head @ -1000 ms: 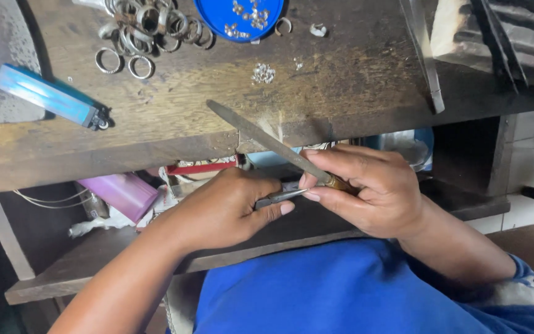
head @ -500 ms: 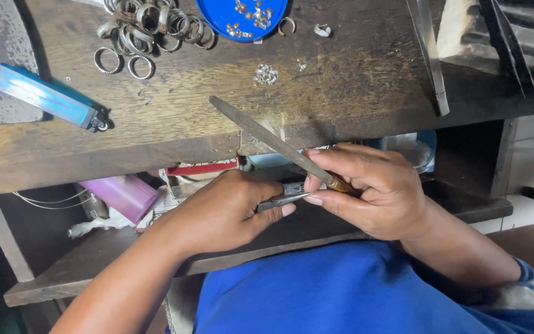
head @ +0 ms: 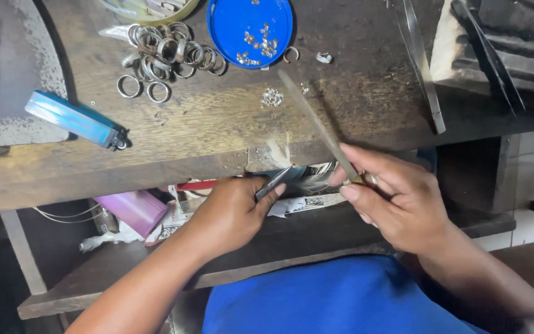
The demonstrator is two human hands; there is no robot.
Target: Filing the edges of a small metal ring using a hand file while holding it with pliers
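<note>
1 file gripped in right hand, slanting up-left over bench; left hand pinches 1 small metal tool.

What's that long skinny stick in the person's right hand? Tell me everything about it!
It is a metal file, long, thin and grey, dull like worn steel. It tapers to a tip that lies over the wooden workbench. It slants from that tip down to the right hand, whose fingers wrap its lower end, where a brownish handle part peeks out.

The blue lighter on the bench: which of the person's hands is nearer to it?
Left. The left hand is below and right of the blue lighter; the right hand, gripping a file, is much farther right.
</note>
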